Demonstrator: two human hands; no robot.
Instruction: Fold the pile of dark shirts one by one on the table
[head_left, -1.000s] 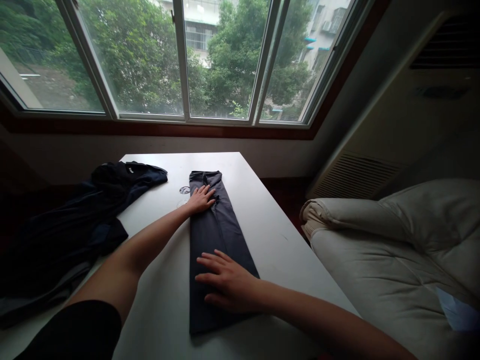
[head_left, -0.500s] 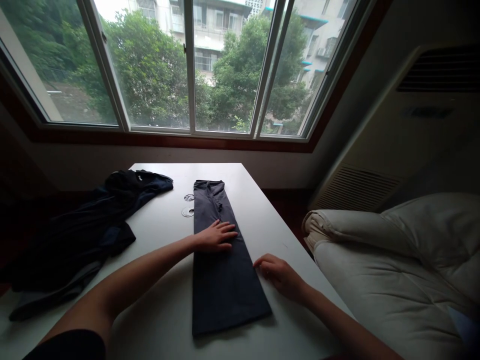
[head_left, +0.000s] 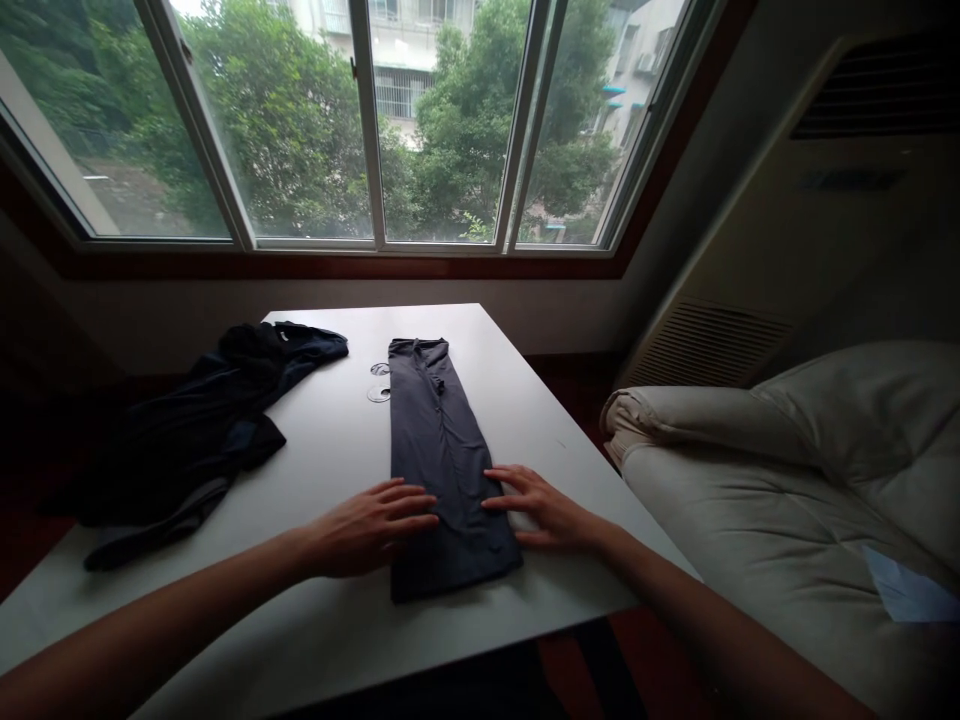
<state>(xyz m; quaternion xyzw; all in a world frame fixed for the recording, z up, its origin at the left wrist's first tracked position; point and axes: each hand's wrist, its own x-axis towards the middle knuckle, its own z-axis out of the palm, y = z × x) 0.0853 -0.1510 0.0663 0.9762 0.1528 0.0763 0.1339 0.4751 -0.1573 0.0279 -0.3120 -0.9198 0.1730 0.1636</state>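
Dark grey trousers [head_left: 429,430], folded lengthwise into a long strip, lie on the white table [head_left: 330,450] with the waistband at the far end. Over the near left edge of the trousers rests my left hand [head_left: 375,528], its fingers stretched out across the cloth. On the opposite side, my right hand [head_left: 544,510] has its fingers spread, with the fingertips at the right edge of the trousers. Neither hand grasps the fabric. Small creases run down the middle of the cloth.
A heap of dark clothes [head_left: 187,430] lies along the table's left side. Two round discs [head_left: 379,394] sit beside the trousers. To the right stands a cream sofa [head_left: 720,480] with a pale blue sheet [head_left: 907,588] on it. A window [head_left: 450,150] is beyond the table.
My left hand has slid back from the middle of the trousers to their near left edge. My right hand has opened out and moved onto the right edge. The view has tilted down.
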